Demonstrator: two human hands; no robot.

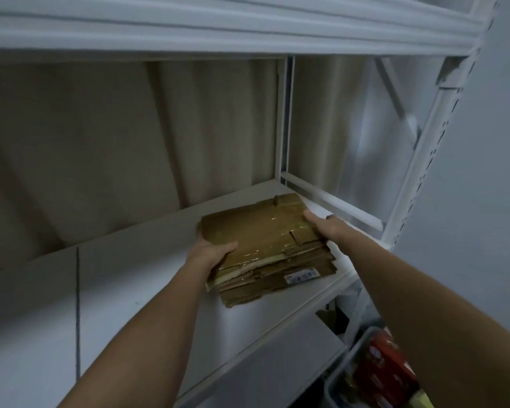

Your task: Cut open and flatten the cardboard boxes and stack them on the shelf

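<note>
The stack of flattened cardboard boxes [265, 251] lies on the white shelf [124, 278], near its right end and close to the front edge. The top sheet carries strips of clear tape; a lower sheet shows a printed label [302, 275] at its front edge. The left hand [211, 254] grips the left front corner of the stack, thumb curled over the top sheet, fingers hidden beneath. The right hand [326, 228] holds the right edge of the stack, thumb resting on the top sheet; the remaining fingers are hidden behind the cardboard. A beige curtain [130, 136] hangs behind the shelf. A clear bin [351, 357] holding red packages [380, 366] sits below at the lower right.
</note>
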